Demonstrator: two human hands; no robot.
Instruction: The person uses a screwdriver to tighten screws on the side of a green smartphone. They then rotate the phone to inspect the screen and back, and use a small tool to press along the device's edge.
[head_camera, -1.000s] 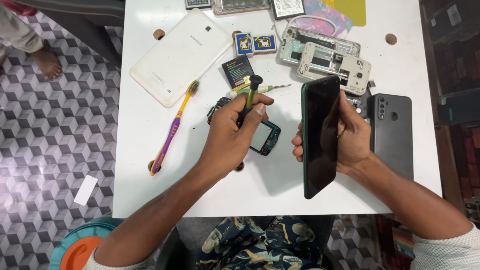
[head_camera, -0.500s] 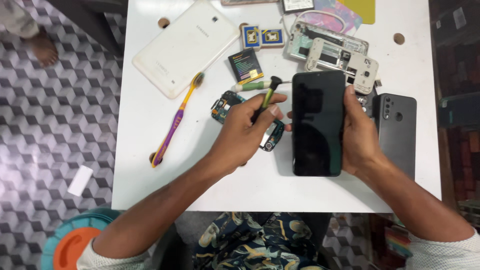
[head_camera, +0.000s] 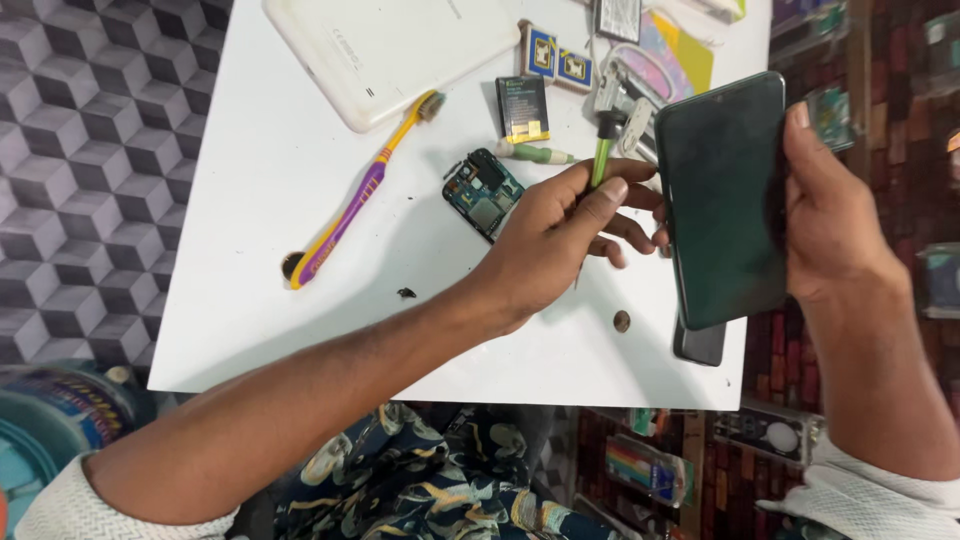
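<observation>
Gripping the dark green smartphone (head_camera: 725, 195) at its three-o'clock edge, the right hand (head_camera: 835, 215) holds it off the bench (head_camera: 250, 200) — long axis twelve-to-six; the left hand (head_camera: 560, 240), clamped on a green screwdriver (head_camera: 603, 152), sits just at nine o'clock.

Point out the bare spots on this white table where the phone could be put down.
Free: the white table left of the toothbrush, and the front strip near the edge, between the left hand and the small hole. Crowded: the far side around the white tablet, battery and circuit board, and behind the phone held in the right hand.
</observation>
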